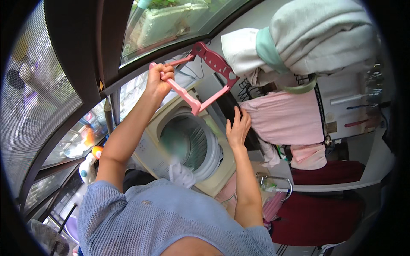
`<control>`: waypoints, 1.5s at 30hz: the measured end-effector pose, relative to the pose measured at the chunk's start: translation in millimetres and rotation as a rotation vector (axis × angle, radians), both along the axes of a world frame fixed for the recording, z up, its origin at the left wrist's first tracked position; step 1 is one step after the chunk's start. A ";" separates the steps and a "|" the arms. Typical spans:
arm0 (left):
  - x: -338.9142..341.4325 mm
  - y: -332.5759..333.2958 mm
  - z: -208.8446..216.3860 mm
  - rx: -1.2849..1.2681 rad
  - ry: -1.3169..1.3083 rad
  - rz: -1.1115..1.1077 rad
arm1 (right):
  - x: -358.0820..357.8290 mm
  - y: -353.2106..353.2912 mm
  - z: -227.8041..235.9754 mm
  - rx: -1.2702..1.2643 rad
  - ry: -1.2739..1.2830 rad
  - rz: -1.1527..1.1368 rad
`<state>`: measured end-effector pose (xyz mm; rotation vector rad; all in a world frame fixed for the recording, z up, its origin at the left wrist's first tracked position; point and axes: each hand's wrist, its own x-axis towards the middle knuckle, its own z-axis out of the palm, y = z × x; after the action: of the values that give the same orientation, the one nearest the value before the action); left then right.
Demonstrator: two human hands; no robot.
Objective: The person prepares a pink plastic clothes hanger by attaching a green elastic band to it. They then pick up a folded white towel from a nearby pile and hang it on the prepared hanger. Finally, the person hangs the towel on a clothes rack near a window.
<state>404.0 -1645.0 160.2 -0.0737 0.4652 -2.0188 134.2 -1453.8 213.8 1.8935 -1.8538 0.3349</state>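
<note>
My left hand (161,82) is raised and closed around one bar of a pink plastic frame (183,92). The frame is four-sided, and its far bar is a wider, darker strip with cut-out holes. It is held up over the back of an open top-loading washing machine (224,170), whose drum (194,141) shows below. White netted cloth (181,174) lies over the near rim of the machine. Lower and to the right, my right hand (238,128) is open with its fingers apart. Its fingertips are close to the edge of a hanging pink towel (286,117); whether they touch cannot be told.
A big white bundle with a green band (271,49) hangs at upper right. Dark-framed windows (166,30) run along the left. A metal tap (290,187) arches beside the washing machine on the right, near dark red cloth (316,217). A white toy-like figure (87,170) stands at left.
</note>
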 end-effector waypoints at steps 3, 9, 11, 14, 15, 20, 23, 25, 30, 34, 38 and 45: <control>15.9 8.8 -4.5 0.010 0.025 -0.003 | 5.5 24.2 -27.8 -0.013 0.132 0.044; 26.9 17.6 2.6 0.023 -0.037 0.025 | 18.2 36.6 -61.9 0.144 -0.041 -0.131; 28.0 20.1 4.7 0.031 -0.033 0.026 | 22.4 28.9 -56.4 0.119 -0.002 -0.211; 28.2 19.7 4.5 -0.006 -0.018 0.025 | 13.1 16.1 -57.8 0.087 -0.056 -0.276; 28.4 19.4 6.3 -0.024 -0.008 0.028 | 8.9 10.8 -57.0 0.122 -0.117 -0.297; 32.7 17.4 13.0 -0.010 -0.019 0.020 | 13.5 24.6 -57.7 0.231 -0.221 -0.170; 37.3 14.9 11.9 -0.049 -0.033 0.011 | 34.8 43.8 -57.7 0.335 -0.270 -0.067; 34.9 10.8 8.5 -0.037 -0.086 0.057 | 49.9 52.5 -60.7 0.373 -0.352 0.023; 6.3 4.1 0.9 -0.150 -0.184 0.041 | 64.4 71.2 -82.2 0.430 -0.447 0.059; -48.6 -7.4 -4.1 -0.079 -0.337 0.105 | 73.4 83.6 -102.5 0.544 -0.514 0.068; -89.8 -31.6 -16.2 -0.114 -0.351 0.166 | 80.9 85.0 -104.0 0.582 -0.577 0.069; -136.7 -48.4 -12.0 -0.130 -0.417 0.183 | 88.4 89.7 -100.2 0.699 -0.747 -0.029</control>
<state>267.3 -1693.3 148.3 0.2153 0.0590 -1.8188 222.6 -1364.1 113.6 2.3927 -2.7582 0.4724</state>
